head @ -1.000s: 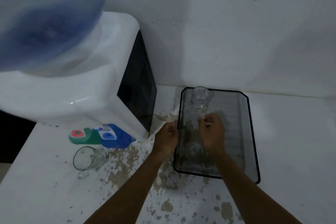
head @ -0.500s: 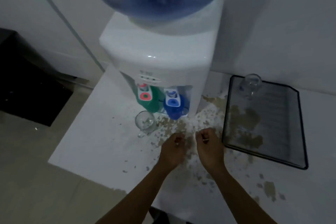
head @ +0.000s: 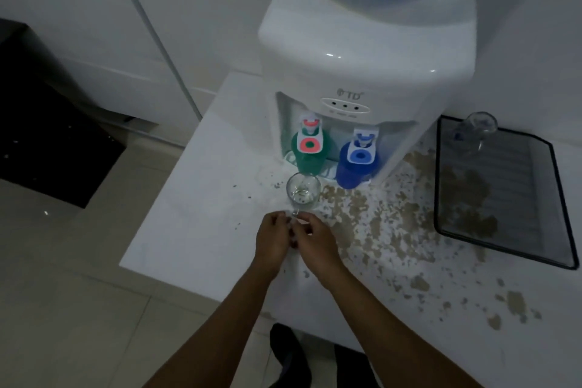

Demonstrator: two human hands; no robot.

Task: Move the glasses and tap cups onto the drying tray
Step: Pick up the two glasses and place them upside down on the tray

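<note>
From the head view, a glass [head: 303,191] stands on the surface [head: 195,230] before the green cup [head: 310,151]. Both hands, left [head: 273,241] and right [head: 316,241], meet at its handle; whether either grip is closed cannot be told. It should be lifted level and carried to the tray [head: 504,198].

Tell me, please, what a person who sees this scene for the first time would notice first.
The white water dispenser stands at the back of the counter, with a green tap cup and a blue tap cup under its taps. In front of the green one stands a clear glass mug, with the left hand and right hand at its handle. At the right lies a black mesh drying tray, a second glass on its far corner.
</note>
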